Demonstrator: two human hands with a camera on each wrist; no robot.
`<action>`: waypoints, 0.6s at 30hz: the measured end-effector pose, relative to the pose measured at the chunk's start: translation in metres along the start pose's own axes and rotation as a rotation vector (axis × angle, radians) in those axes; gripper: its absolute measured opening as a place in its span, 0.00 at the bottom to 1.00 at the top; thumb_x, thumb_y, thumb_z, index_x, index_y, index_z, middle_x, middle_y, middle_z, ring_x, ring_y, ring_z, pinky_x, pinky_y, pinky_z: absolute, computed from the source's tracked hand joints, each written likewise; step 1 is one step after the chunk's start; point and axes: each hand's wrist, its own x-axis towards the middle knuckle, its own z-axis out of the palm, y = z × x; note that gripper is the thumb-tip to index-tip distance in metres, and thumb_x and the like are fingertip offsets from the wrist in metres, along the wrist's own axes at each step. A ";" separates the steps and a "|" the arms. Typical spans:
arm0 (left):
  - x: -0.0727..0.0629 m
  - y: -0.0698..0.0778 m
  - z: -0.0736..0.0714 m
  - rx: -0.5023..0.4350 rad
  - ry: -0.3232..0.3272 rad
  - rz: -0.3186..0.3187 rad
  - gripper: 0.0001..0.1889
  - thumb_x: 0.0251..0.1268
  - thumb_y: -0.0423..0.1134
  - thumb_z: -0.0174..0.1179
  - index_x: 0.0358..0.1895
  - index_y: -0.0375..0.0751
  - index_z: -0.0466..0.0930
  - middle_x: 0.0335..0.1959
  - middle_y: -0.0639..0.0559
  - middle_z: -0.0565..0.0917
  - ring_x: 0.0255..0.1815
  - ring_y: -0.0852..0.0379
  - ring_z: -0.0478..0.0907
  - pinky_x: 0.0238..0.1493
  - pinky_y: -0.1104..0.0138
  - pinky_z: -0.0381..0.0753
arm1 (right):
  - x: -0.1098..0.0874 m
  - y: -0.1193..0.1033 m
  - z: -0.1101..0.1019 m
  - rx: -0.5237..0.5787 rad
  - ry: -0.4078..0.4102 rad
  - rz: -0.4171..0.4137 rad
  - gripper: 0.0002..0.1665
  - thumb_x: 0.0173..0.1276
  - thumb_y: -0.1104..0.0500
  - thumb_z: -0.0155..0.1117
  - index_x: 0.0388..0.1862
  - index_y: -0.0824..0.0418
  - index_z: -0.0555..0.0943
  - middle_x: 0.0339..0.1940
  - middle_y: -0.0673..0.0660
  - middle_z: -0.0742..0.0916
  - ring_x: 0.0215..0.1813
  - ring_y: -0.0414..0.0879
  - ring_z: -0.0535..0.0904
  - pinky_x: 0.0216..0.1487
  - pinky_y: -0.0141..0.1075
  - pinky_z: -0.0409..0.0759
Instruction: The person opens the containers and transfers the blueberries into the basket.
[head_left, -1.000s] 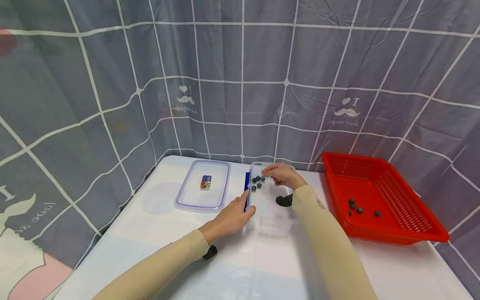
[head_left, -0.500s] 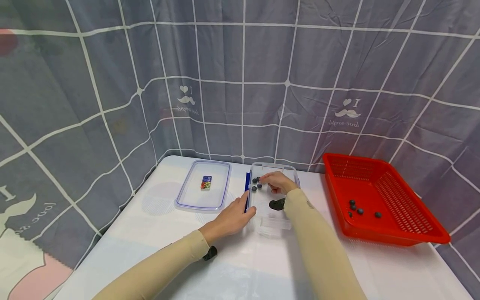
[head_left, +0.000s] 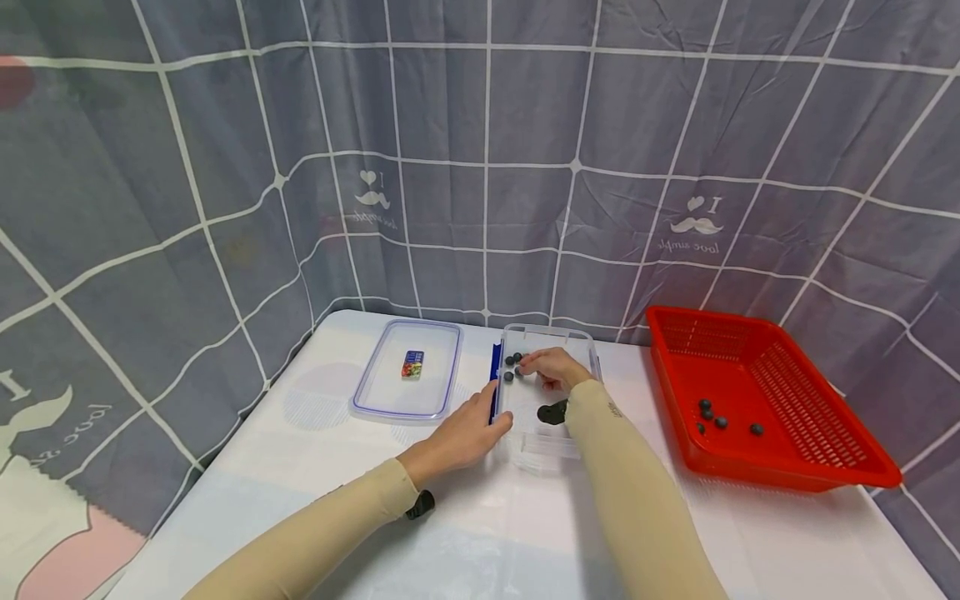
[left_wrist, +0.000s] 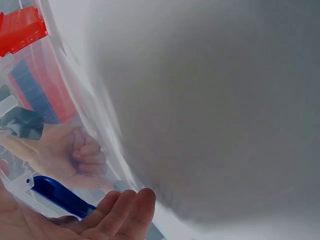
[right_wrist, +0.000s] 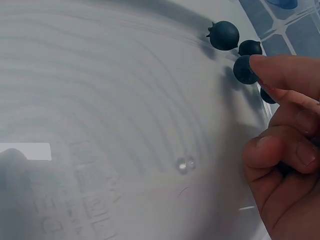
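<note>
A clear plastic food box, its blue latch flap folded out on the left, holds several blueberries near its left wall. My right hand is inside the box; the thumb and index finger meet at one blueberry, with the other fingers curled. More blueberries lie close by on the box floor. My left hand rests against the box's left side, fingers extended along the blue flap and thumb at the front corner. In the left wrist view its fingers look relaxed beside the flap.
The box's clear lid, with a small colourful label, lies flat to the left. On the right stands a red plastic basket with several blueberries in it. A grey checked curtain hangs behind the white-covered table.
My right hand has moved slightly towards me inside the box, from the rear blueberries to one nearer the front. The left hand has stayed at the box's side.
</note>
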 end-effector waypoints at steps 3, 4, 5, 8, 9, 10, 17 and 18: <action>0.000 -0.001 -0.001 -0.003 0.004 0.009 0.42 0.73 0.62 0.41 0.81 0.39 0.48 0.76 0.34 0.64 0.76 0.41 0.64 0.73 0.48 0.65 | -0.001 0.000 0.002 -0.003 0.011 -0.002 0.19 0.66 0.61 0.69 0.56 0.61 0.84 0.12 0.44 0.67 0.18 0.37 0.58 0.27 0.30 0.67; 0.000 0.000 -0.001 -0.001 0.004 0.012 0.42 0.73 0.62 0.41 0.81 0.39 0.48 0.76 0.34 0.64 0.76 0.41 0.64 0.73 0.48 0.65 | -0.001 0.001 0.003 -0.003 0.017 -0.002 0.19 0.65 0.61 0.69 0.56 0.61 0.84 0.12 0.44 0.67 0.18 0.37 0.58 0.27 0.30 0.67; 0.000 0.000 -0.001 0.000 0.004 0.011 0.42 0.73 0.62 0.41 0.81 0.39 0.48 0.76 0.34 0.64 0.76 0.41 0.64 0.73 0.48 0.65 | -0.001 0.001 0.003 -0.001 0.024 0.000 0.20 0.65 0.62 0.70 0.56 0.61 0.85 0.12 0.44 0.66 0.18 0.37 0.58 0.27 0.30 0.67; 0.000 0.000 -0.001 -0.002 0.007 0.015 0.42 0.74 0.62 0.41 0.81 0.38 0.48 0.76 0.33 0.64 0.76 0.41 0.64 0.73 0.49 0.65 | 0.000 0.002 0.004 -0.017 0.040 -0.006 0.20 0.64 0.61 0.70 0.55 0.61 0.85 0.11 0.44 0.66 0.18 0.37 0.58 0.27 0.30 0.67; 0.000 0.000 -0.001 -0.002 0.008 0.015 0.42 0.74 0.62 0.40 0.81 0.38 0.48 0.76 0.33 0.64 0.76 0.41 0.64 0.73 0.49 0.65 | 0.001 0.003 0.005 -0.020 0.045 -0.006 0.19 0.64 0.61 0.71 0.55 0.60 0.85 0.11 0.44 0.66 0.17 0.37 0.57 0.27 0.30 0.66; 0.000 0.000 -0.001 -0.002 0.010 0.017 0.42 0.74 0.62 0.40 0.81 0.38 0.48 0.76 0.33 0.64 0.76 0.41 0.65 0.73 0.49 0.65 | 0.002 0.003 0.005 -0.022 0.049 -0.007 0.19 0.64 0.61 0.71 0.55 0.60 0.85 0.11 0.44 0.66 0.17 0.37 0.57 0.26 0.30 0.66; -0.001 0.001 -0.001 -0.002 0.022 0.016 0.41 0.74 0.61 0.41 0.81 0.38 0.49 0.76 0.34 0.64 0.76 0.41 0.64 0.73 0.48 0.65 | 0.002 0.005 0.008 -0.043 0.063 -0.030 0.21 0.62 0.61 0.72 0.55 0.62 0.85 0.10 0.44 0.65 0.16 0.37 0.57 0.23 0.29 0.63; -0.001 0.001 0.000 -0.003 0.023 0.014 0.41 0.74 0.61 0.41 0.81 0.38 0.49 0.76 0.34 0.64 0.76 0.41 0.64 0.73 0.48 0.65 | 0.002 0.005 0.008 -0.042 0.062 -0.034 0.21 0.62 0.61 0.72 0.55 0.62 0.85 0.10 0.44 0.65 0.16 0.37 0.58 0.23 0.29 0.63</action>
